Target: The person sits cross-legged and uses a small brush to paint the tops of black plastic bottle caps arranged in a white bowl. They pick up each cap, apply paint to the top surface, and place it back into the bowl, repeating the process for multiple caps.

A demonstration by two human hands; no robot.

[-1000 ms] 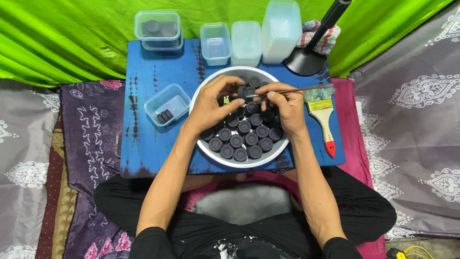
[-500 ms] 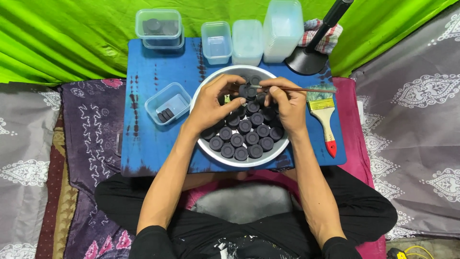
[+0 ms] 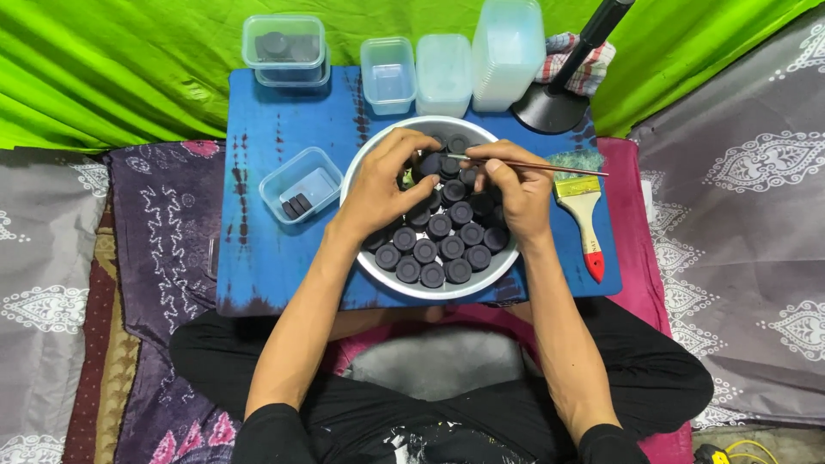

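Observation:
A round white bowl [image 3: 391, 271] full of several small black round caps [image 3: 440, 249] sits on a blue board [image 3: 275, 249] in front of me. My left hand [image 3: 382, 185] holds one black cap [image 3: 430, 163] over the bowl's far side. My right hand [image 3: 516, 189] grips a thin brush [image 3: 550, 167] whose tip meets that cap, its handle pointing right.
A small clear tub [image 3: 301, 182] with a few black caps lies left of the bowl. Clear plastic containers [image 3: 388, 73] line the board's far edge. A wide paintbrush [image 3: 584, 210] with a red-tipped handle lies at right, below a black lamp base [image 3: 550, 107]. Green cloth hangs behind.
Both hands stay over the bowl; the thin brush has shifted slightly against the held cap. Nothing else has moved.

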